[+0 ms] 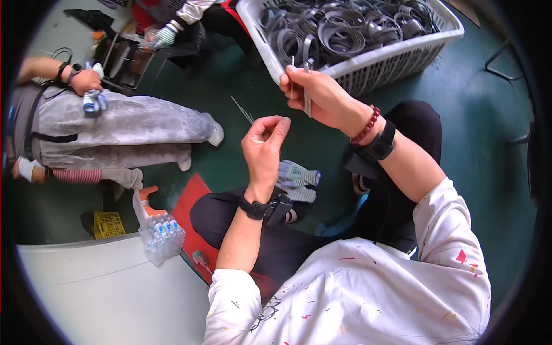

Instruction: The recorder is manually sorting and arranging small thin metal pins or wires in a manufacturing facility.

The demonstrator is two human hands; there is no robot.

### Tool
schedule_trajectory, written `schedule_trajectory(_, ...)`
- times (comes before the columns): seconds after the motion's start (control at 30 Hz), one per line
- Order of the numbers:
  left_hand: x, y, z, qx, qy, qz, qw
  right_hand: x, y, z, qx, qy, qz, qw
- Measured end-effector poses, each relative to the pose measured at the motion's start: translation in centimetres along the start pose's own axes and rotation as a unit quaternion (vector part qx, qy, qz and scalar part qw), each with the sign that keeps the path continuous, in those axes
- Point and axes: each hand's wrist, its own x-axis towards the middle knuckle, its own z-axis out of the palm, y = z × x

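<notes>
My left hand is closed in a pinch, thumb against the curled fingers. A few thin silvery wires stick out from behind its fingers, away from me. My right hand, to the right and a little farther off, is closed on a slim grey metal strip held upright; its exact kind is unclear. Another thin pale sliver shows by its fingertips. Just beyond my right hand stands a white plastic basket, heaped with dark grey rings.
Striped work gloves lie near my crossed legs. At left, a person in grey trousers holds gloves; another person's gloved hand is at the top. Wrapped plastic bottles sit by a white surface and a red board.
</notes>
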Motion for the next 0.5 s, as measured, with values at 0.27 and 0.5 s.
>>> schedule_trajectory(0.27, -1.5, -1.8, 0.5, 0.126, -0.056, 0.132, 0.982, -0.9, 2.5, 0.4, 0.177, 0.007, 0.033, 0.984)
schedule_trajectory(0.5, -1.1, -1.8, 1.1, 0.054, -0.049, 0.139, 0.988, -1.5, 2.0, 1.1, 0.175, -0.016, 0.016, 0.984)
